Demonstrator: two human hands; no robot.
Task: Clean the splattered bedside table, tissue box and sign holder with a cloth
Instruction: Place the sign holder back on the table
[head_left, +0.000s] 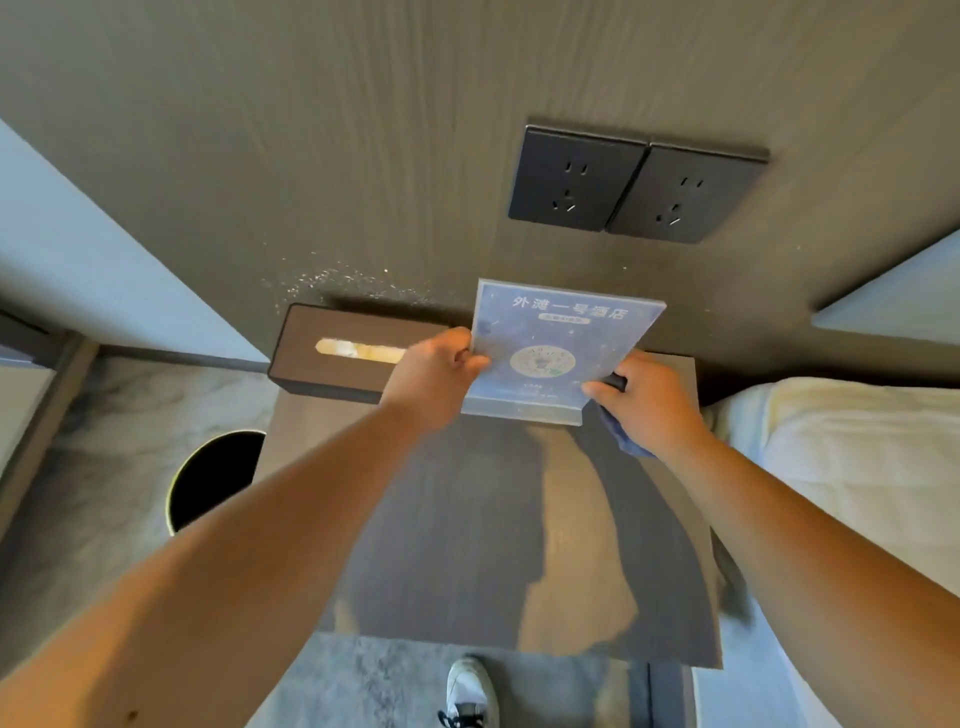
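Observation:
A clear acrylic sign holder (558, 332) with a blue printed card stands tilted at the back of the dark wooden bedside table (493, 545). My left hand (434, 379) pinches its left edge. My right hand (649, 405) grips a blue cloth (631, 444) and presses against the holder's lower right corner. A dark brown tissue box (337, 358) sits at the table's back left, beside the holder. White specks are splattered on the wall panel (343, 278) just above the box.
Two black wall sockets (636, 184) sit above the sign holder. A round black bin (215, 478) stands on the floor left of the table. A bed with white linen (852, 467) borders the table's right side. My shoe (470, 691) is below the front edge.

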